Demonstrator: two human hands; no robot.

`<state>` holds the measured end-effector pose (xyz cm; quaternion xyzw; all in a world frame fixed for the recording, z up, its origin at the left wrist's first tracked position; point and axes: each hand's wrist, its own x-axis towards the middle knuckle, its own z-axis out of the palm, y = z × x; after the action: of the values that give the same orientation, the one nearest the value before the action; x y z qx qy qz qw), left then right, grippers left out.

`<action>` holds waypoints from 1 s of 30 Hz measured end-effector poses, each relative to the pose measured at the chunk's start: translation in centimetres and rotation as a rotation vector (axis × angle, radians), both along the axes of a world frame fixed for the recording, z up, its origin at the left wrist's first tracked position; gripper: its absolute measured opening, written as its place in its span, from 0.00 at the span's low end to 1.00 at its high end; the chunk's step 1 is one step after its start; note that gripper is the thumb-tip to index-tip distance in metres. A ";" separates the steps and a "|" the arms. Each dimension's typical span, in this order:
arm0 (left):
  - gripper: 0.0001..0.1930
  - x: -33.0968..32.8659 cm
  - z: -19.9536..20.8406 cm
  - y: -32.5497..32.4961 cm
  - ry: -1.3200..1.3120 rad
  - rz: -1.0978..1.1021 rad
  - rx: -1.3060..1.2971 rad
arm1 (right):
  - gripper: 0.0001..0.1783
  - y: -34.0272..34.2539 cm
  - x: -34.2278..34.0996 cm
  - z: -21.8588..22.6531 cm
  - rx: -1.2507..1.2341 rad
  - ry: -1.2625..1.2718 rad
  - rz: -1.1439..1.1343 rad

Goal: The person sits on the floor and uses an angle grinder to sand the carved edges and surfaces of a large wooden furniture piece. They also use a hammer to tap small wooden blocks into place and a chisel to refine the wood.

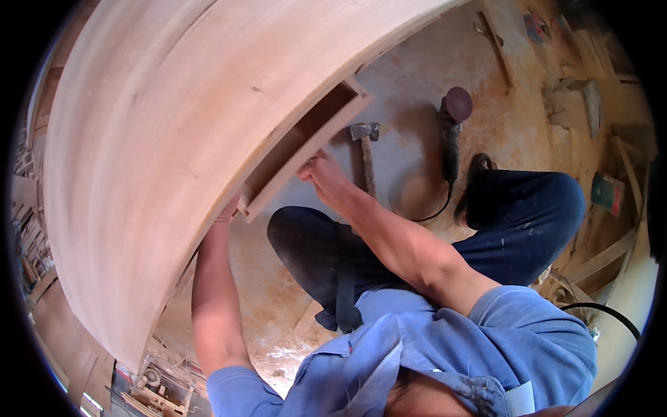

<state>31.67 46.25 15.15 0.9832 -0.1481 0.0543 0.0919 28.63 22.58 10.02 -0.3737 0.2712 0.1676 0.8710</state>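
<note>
A wooden drawer (309, 149) sticks partly out from under a large pale wooden tabletop (160, 125). Its inside is in shadow. My right hand (318, 172) is closed at the middle of the drawer's front, with the fingertips out of sight against it. At the drawer's near left corner is my left hand (227, 208), beneath the tabletop's edge. Most of its fingers are hidden there, so their grip does not show.
On the floor beyond my right hand lie a hatchet (366, 149) and a corded disc sander (453, 132). Wood offcuts (590, 104) and a green and red box (607, 193) are on the right. Wooden pieces and tools (160, 389) are heaped at the lower left.
</note>
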 end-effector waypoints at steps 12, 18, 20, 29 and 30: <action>0.24 0.8 -3.6 1.9 -0.125 -0.091 0.109 | 0.14 1.3 5.8 -1.4 0.019 0.001 0.163; 0.27 1.3 -2.9 -0.4 0.200 0.137 -0.058 | 0.13 0.1 5.1 -4.5 -0.081 0.008 0.190; 0.27 1.3 -3.9 -0.4 0.130 0.125 -0.008 | 0.08 -1.3 4.3 -6.8 -0.175 0.038 0.154; 0.25 2.8 -9.2 -1.1 0.070 0.103 -0.021 | 0.08 -26.1 -3.5 -20.2 -0.939 0.393 -0.194; 0.24 3.4 -13.2 -1.4 -0.070 -0.017 -0.023 | 0.11 -28.2 -6.7 -23.9 -1.093 0.483 -0.203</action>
<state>35.08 44.80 1.95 0.9782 -0.1591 0.0895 0.0986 21.98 -5.65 -13.87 -0.6905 0.5424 0.0002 0.4785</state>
